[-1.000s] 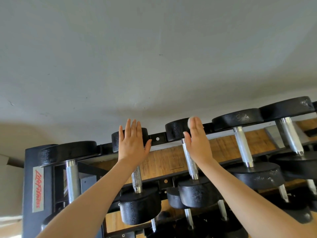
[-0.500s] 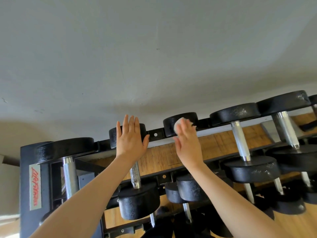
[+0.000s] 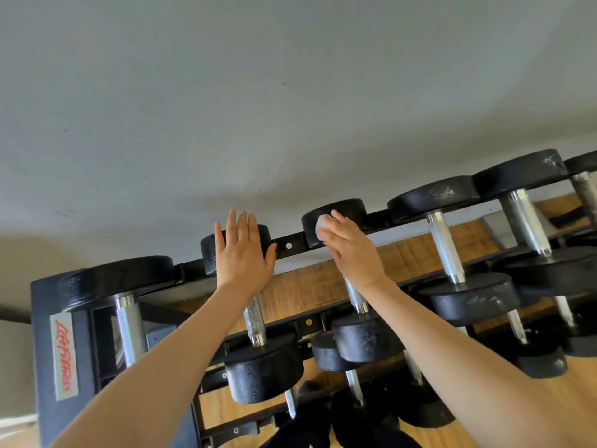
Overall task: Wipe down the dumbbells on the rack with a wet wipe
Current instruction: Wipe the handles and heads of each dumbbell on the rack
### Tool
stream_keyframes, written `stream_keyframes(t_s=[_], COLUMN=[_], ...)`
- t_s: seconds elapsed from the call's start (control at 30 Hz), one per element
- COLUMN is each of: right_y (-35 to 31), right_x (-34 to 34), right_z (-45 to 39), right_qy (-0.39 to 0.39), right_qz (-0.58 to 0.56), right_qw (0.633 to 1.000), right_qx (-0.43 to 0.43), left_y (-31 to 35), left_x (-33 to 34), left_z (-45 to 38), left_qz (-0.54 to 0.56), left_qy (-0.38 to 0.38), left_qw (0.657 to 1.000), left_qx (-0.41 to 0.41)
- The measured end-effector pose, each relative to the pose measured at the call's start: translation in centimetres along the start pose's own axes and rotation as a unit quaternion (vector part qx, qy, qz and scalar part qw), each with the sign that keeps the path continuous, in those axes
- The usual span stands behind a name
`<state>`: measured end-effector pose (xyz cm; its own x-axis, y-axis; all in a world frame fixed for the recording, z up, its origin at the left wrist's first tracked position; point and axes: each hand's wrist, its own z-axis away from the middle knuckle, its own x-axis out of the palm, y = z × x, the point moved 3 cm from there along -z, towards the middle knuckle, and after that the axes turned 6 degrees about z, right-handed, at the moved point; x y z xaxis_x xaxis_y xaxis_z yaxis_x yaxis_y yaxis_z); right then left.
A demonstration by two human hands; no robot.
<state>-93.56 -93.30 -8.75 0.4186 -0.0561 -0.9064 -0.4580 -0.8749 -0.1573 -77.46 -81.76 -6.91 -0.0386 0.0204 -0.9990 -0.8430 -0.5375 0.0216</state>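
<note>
A black rack [image 3: 51,350] holds black dumbbells with chrome handles in tiers. My left hand [image 3: 242,253] lies flat, fingers straight, on the far head of the second dumbbell [image 3: 261,367] from the left. My right hand [image 3: 350,250] presses a small white wet wipe [image 3: 322,225] against the far head of the third dumbbell [image 3: 361,341]. The wipe shows only at my fingertips; the rest is hidden under the hand.
A larger dumbbell [image 3: 129,318] sits at the rack's left end, and bigger ones [image 3: 452,250] follow to the right. More dumbbells fill the lower tier. A plain grey wall [image 3: 290,92] rises right behind the rack. Wooden floor [image 3: 565,399] shows at lower right.
My right hand with the wipe slid left across the third dumbbell's far head, then slightly down. My left hand kept its place on the second dumbbell. The view shifted a little.
</note>
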Motion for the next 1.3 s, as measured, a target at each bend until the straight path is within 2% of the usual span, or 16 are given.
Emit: stream_keyframes(t_s=[0.03,0.1,0.23,0.27,0.33,0.43,0.57,0.63,0.7,0.73,0.83,0.93,1.03,1.17,1.23,1.3], right_y=[-0.5,-0.8,0.4,0.8,1.4,1.0,-1.2,-2.2,-3.6,-4.4,-6.3,-6.5,-5.9,-3.3,-3.0,-4.0], right_x=[0.1,-0.4,-2.9,-3.3,-3.4,-3.2,-3.4,-2.9,-2.1,-1.6,0.4,0.7,0.3,0.0,-0.1,-0.1], right_z=[0.1,0.6,2.9,4.1,7.3,12.2,16.8,18.5,19.3,19.5,19.7,19.7,19.4,18.5,18.5,19.1], right_qy=[-0.014,-0.015,0.043,0.059,0.075,0.065,0.046,0.044,0.04,0.02,-0.079,-0.083,-0.065,-0.03,-0.039,-0.077], right_qz=[0.016,0.016,-0.017,-0.02,-0.043,-0.082,-0.103,-0.117,-0.095,-0.074,0.014,0.042,0.006,-0.068,-0.079,-0.047], right_qw=[0.999,0.999,0.998,0.996,0.988,0.972,0.957,0.946,0.953,0.964,0.985,0.985,0.967,0.913,0.926,0.965], right_qx=[-0.03,-0.034,0.043,0.067,0.124,0.209,0.269,0.3,0.286,0.256,0.151,0.145,0.245,0.402,0.367,0.246], left_y=[0.0,0.0,0.6,1.5,4.2,8.1,9.7,9.6,9.6,9.6,9.7,9.7,9.6,9.5,9.5,9.5], left_x=[0.0,0.0,-0.3,0.2,2.1,5.6,8.5,9.2,9.3,9.3,9.1,9.3,9.5,9.4,9.4,9.3], left_z=[0.1,0.2,1.1,1.9,4.8,10.1,13.5,13.8,13.8,13.8,14.0,13.9,13.9,13.8,13.9,13.8], left_qz=[-0.001,-0.002,0.04,0.047,0.068,0.09,0.11,0.096,0.087,0.085,0.081,0.093,0.111,0.085,0.09,0.101], left_qy=[-0.001,-0.007,0.003,-0.001,-0.014,-0.08,-0.17,-0.18,-0.168,-0.187,-0.214,-0.22,-0.231,-0.229,-0.235,-0.233], left_qw=[1.0,1.0,0.999,0.999,0.994,0.97,0.95,0.946,0.945,0.941,0.935,0.935,0.932,0.933,0.932,0.933], left_qx=[0.001,0.002,-0.022,-0.004,0.083,0.211,0.239,0.251,0.268,0.268,0.272,0.262,0.255,0.263,0.259,0.255])
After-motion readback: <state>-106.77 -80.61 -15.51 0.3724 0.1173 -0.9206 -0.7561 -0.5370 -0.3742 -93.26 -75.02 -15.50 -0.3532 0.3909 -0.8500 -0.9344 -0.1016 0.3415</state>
